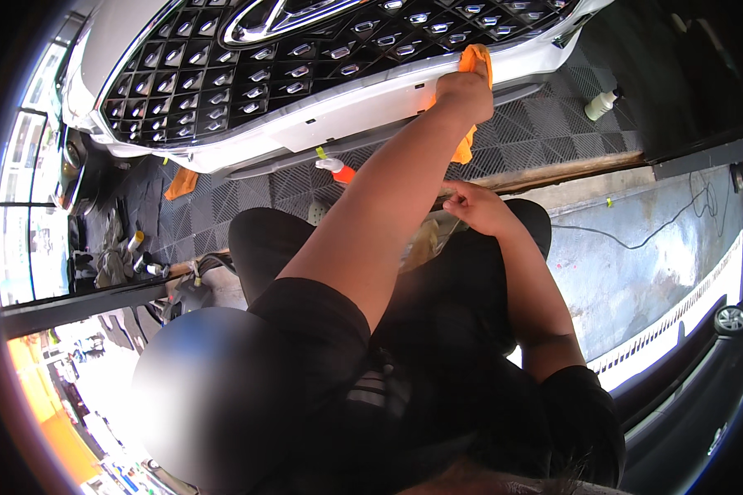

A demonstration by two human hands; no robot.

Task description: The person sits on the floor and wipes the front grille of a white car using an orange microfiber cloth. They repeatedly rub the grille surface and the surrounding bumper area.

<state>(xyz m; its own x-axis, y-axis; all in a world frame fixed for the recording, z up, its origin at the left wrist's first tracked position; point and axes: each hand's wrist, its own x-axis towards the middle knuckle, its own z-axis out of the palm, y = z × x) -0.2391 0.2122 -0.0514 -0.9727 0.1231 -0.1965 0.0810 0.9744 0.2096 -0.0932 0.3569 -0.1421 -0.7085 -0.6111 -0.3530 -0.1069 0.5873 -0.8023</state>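
My left arm reaches forward and to the right, and my left hand [466, 97] presses an orange cloth [475, 58] against the lower bumper [338, 115] of a white car. Part of the cloth hangs below my wrist. Close to my right knee, my right hand [480, 210] has its fingers loosely bent and apart, with nothing visible in them. A spray bottle's white and orange head [335, 168] shows beside my left forearm, which hides the rest of it. Above the bumper is the car's black grille [305, 66] with small chrome pieces.
A second orange cloth [182, 183] lies on the dark tiled floor [223, 198] at left. At right stands a pale bottle [601, 106]. A black cable [619, 239] runs over the grey concrete. A dark car [702, 379] is at the far right.
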